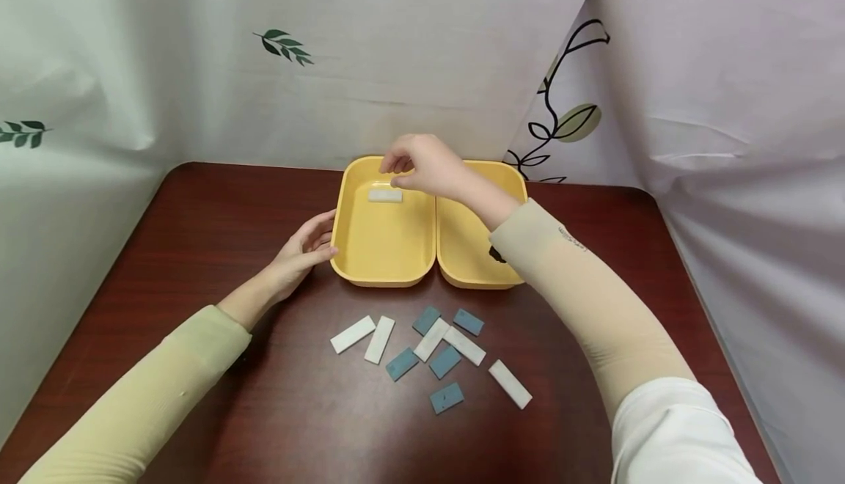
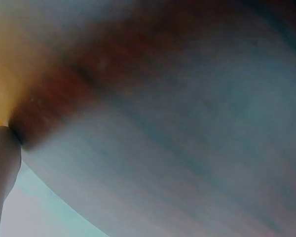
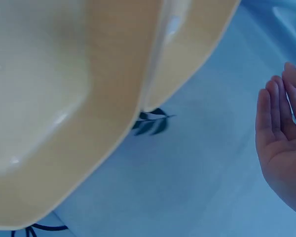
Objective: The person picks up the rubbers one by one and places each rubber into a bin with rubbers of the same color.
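as right hand (image 1: 425,165) hovers clear, left hand (image 1: 300,255) touches tray rim (image 1: 383,283)

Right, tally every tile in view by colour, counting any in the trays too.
White tiles: 6 (5 on the table, 1 in the left yellow tray)
Blue-grey tiles: 5, all on the table
Total: 11

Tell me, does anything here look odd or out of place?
A small dark object shows against the right yellow tray, beside the right sleeve. It stands out because it resembles neither the white tiles nor the blue tiles. The sleeve may partly hide it, so I cannot tell what it is.
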### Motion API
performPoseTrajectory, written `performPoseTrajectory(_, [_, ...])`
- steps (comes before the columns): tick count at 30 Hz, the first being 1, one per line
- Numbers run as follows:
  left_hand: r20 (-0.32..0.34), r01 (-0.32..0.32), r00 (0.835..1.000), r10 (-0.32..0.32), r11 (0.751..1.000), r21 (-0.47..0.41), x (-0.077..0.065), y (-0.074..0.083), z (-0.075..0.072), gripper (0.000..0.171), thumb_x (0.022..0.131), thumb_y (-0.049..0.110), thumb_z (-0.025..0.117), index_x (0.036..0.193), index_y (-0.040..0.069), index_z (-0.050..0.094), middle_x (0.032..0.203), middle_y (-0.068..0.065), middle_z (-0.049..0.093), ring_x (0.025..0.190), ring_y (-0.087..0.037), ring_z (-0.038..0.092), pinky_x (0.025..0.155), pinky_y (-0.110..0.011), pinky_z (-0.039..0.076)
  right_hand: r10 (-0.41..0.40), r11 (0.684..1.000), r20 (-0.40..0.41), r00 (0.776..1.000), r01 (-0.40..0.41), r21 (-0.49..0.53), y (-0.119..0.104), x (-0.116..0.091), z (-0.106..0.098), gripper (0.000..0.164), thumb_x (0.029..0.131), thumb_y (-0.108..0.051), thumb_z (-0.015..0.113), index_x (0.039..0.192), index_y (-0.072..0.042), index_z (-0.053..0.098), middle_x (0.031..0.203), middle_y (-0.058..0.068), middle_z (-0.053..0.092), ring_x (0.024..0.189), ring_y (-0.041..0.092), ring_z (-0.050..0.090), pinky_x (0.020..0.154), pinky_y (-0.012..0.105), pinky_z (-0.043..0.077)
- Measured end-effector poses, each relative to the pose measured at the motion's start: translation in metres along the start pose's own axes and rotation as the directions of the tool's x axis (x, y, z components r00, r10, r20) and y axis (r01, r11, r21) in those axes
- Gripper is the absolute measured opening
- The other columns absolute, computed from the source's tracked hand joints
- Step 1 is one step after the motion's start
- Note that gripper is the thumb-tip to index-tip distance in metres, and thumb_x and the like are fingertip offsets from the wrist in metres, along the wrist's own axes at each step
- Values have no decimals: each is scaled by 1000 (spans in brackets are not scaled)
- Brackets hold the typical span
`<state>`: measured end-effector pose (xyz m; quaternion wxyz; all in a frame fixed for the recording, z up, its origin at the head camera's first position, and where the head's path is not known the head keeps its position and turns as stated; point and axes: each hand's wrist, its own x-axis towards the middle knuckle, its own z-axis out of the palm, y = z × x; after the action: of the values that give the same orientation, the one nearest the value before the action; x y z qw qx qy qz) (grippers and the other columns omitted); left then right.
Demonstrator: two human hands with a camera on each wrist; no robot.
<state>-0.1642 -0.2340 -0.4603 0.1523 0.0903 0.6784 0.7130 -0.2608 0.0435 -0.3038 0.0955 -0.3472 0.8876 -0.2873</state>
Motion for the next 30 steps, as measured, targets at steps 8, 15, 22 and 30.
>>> performPoseTrajectory(8, [-3, -15, 1000, 15, 1000, -7, 0, -1, 0, 73, 102, -4, 55, 167, 3, 25, 147, -2, 48, 128, -6, 55, 105, -13, 49, -103, 995, 77, 992, 102, 16, -21, -27, -1, 17, 96, -3, 76, 113, -4, 78, 115, 11, 74, 106, 23, 71, 100, 33, 59])
performPoseTrajectory(15, [2, -3, 1000, 3, 1000, 1, 0, 1, 1, 71, 103, -1, 56, 167, 6, 26, 146, 8, 48, 128, -3, 55, 106, -13, 48, -169, 986, 125, 978, 167, 21, -30, -45, 11, 18, 94, -3, 78, 112, -4, 78, 116, 8, 75, 104, 21, 71, 97, 29, 59])
performPoseTrajectory(22, [9, 11, 1000, -12, 1000, 19, 0, 2, 1, 71, 104, 1, 56, 168, 7, 25, 159, -7, 41, 130, -4, 52, 106, -13, 47, -205, 979, 163, 965, 206, 8, -34, -59, 28, 17, 95, -5, 79, 112, -5, 80, 113, 7, 76, 104, 19, 71, 96, 26, 58])
performPoseTrajectory(30, [3, 8, 1000, -8, 1000, 20, 0, 1, 1, 72, 103, 0, 55, 168, 6, 24, 161, -16, 37, 130, -6, 51, 106, -13, 47, -235, 970, 207, 950, 241, -6, -43, -74, 48, 18, 96, -8, 77, 114, -9, 80, 113, 2, 75, 105, 15, 69, 97, 23, 56])
